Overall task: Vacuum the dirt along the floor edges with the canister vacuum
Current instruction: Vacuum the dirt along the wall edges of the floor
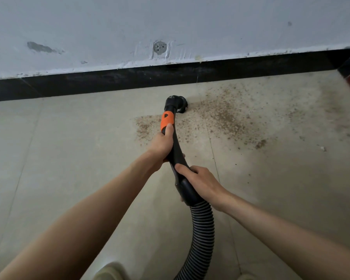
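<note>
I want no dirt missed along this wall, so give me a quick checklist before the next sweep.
1. Left hand grips the wand: ok.
2. Right hand holds the cuff above the hose: ok.
3. Nozzle down by the baseboard: ok.
4. Dirt cleared right of the nozzle: not ok.
5. Hose free of kinks: ok where visible.
6. Suction running: cannot tell.

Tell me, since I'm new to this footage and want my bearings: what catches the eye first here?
First, the orange band on the black vacuum wand at centre, gripped by the left hand just below it and by the right hand nearer the ribbed hose. Next, the brown dirt spread over the pale floor tiles right of the nozzle, below the black skirting.
</note>
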{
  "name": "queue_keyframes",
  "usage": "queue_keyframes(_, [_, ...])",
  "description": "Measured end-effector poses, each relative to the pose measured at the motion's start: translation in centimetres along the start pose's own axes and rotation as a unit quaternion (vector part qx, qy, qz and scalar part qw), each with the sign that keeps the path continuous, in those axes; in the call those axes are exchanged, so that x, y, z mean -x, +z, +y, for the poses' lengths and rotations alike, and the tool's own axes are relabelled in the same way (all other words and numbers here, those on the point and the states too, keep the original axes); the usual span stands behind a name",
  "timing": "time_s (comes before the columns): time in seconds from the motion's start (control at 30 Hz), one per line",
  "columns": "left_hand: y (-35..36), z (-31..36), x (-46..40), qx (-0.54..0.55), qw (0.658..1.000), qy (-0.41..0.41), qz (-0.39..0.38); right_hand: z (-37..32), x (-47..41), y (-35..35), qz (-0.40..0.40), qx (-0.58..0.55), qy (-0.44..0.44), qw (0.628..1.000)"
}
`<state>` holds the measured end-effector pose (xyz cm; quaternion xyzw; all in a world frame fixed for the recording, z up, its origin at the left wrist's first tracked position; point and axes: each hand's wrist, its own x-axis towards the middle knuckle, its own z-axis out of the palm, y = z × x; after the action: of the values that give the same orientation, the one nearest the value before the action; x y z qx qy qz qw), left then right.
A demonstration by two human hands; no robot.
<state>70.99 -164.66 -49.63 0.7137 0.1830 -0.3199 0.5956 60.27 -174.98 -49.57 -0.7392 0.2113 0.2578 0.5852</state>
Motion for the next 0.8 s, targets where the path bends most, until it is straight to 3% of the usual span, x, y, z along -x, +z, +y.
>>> queue_keyframes(0.2, [2.5, 1.0, -0.7, -0.03, 0.999, 0.01, -0.034, 1.4, -0.5, -0.7, 0.102, 0.022, -0.041, 0.994])
queue_keyframes(0.4, [3.2, 1.3, -1.2, -0.044, 0.999, 0.005, -0.028, 1.7, -1.6, -1.3, 0.124, 0.045, -0.051, 0.99])
queue_keyframes(0.6, [0.9, 1.9, -2.0, -0.053, 0.998, 0.005, 0.028, -0.1, -3.1, -0.4, 0.081, 0.026, -0.067, 0.994])
queue_keyframes(0.8, [-4.6, 1.5, -1.9, -0.007, 0.993, -0.012, 0.12, -3.3, -4.6, 2.7, -0.032, 0.046, -0.085, 0.995])
